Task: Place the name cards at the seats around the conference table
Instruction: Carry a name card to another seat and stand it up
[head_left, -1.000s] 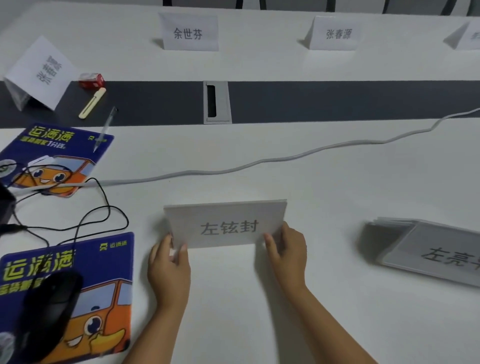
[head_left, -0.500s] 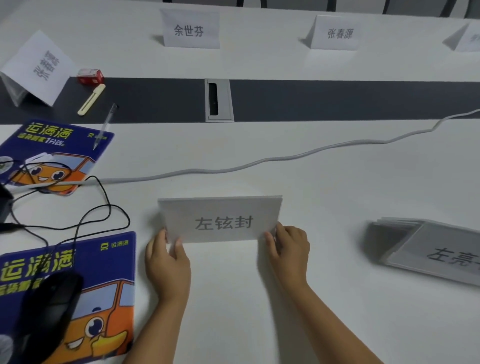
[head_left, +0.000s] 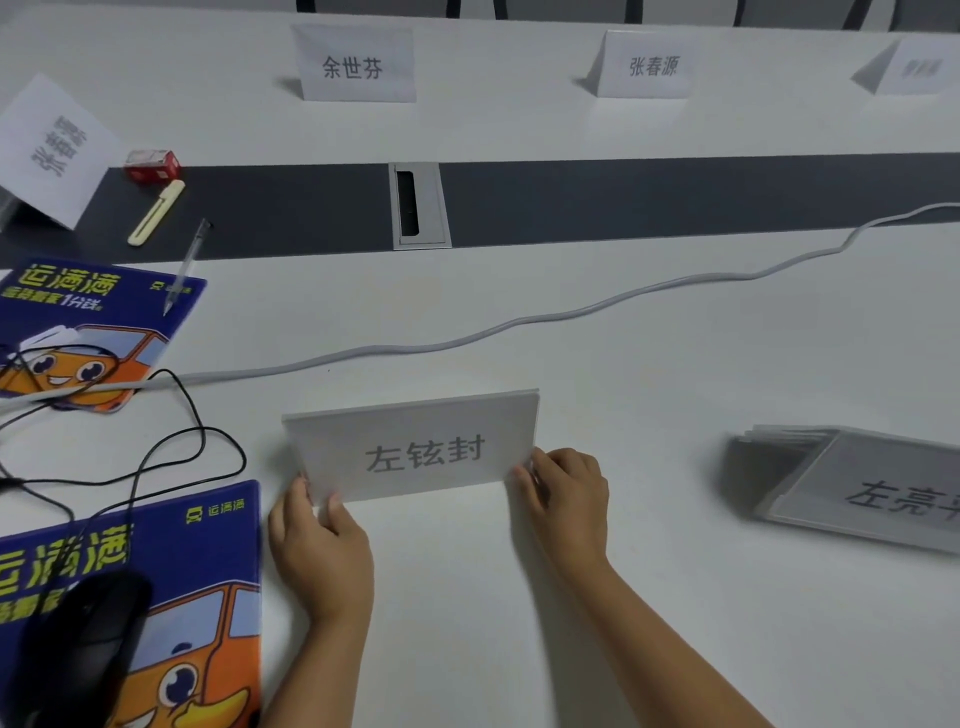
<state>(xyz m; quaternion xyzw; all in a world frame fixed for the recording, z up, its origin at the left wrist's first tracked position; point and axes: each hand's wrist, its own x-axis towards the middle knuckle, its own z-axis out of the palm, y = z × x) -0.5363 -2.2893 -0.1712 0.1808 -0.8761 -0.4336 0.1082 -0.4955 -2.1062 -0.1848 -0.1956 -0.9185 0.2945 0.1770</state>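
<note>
A white name card (head_left: 421, 447) with grey characters stands on the white conference table (head_left: 649, 374) in front of me. My left hand (head_left: 322, 551) pinches its lower left corner and my right hand (head_left: 569, 493) pinches its lower right corner. A stack of several more name cards (head_left: 857, 483) lies flat to the right. Three name cards stand along the far side: one (head_left: 356, 65) at centre left, one (head_left: 647, 65) at centre right, one (head_left: 914, 67) at the far right. Another card (head_left: 52, 150) stands at the far left, turned sideways.
A grey cable (head_left: 519, 322) snakes across the table beyond the held card. Two blue mouse pads (head_left: 88, 322) (head_left: 171, 597) lie at the left, with a black mouse (head_left: 78, 649), thin black wires (head_left: 171, 441), a pen (head_left: 184, 267), a cream cutter (head_left: 156, 213) and a red box (head_left: 153, 165). A cable port (head_left: 418, 205) sits in the dark centre strip.
Both hands shifted the held card slightly to the left and a little away from me; it stays upright on the table.
</note>
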